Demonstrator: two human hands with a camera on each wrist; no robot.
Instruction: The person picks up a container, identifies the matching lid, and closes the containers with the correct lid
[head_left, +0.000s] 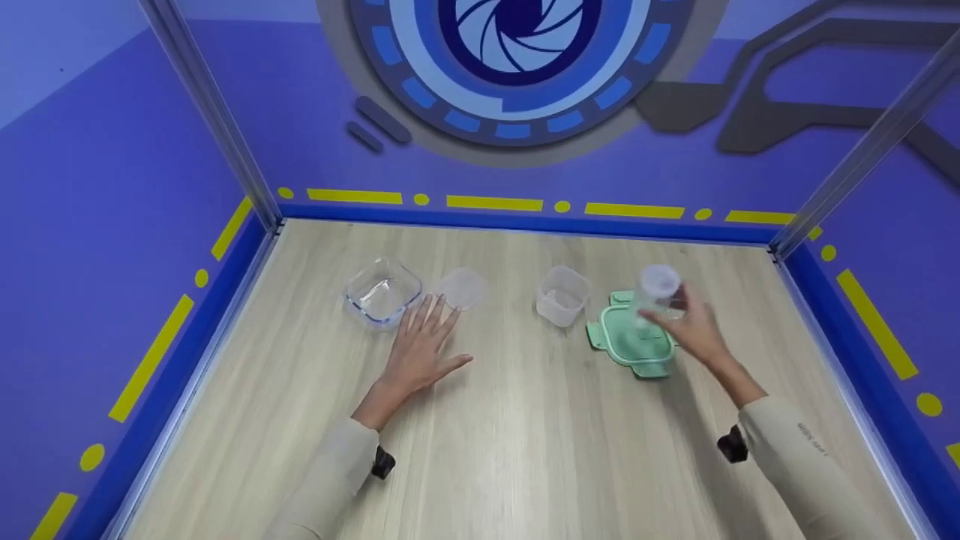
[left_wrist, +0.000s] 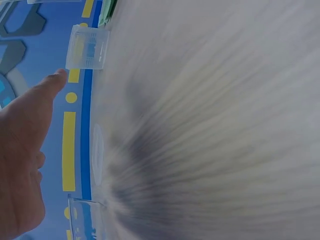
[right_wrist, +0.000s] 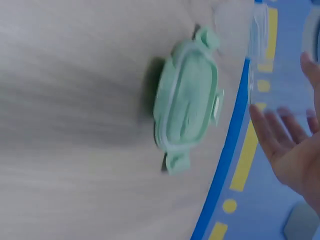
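My left hand [head_left: 422, 355] has its fingers spread above the table, the fingertips between a square clear glass container [head_left: 384, 291] and a round translucent lid [head_left: 463, 289]; it grips nothing. In the head view my right hand [head_left: 691, 324] holds a clear cylindrical container [head_left: 658, 286] with a whitish round top, between thumb and fingers. This container is raised over the green snap-lock lid [head_left: 634, 337], partly covering it. The right wrist view shows the lid [right_wrist: 192, 97] lying on the table, its flaps spread outward; the held container there is faint and blurred.
A small translucent plastic container [head_left: 562, 296] stands open between the round lid and the green lid. The wooden table [head_left: 495, 450] is bounded by blue printed walls at the back and sides, with metal posts [head_left: 862, 142] at the corners.
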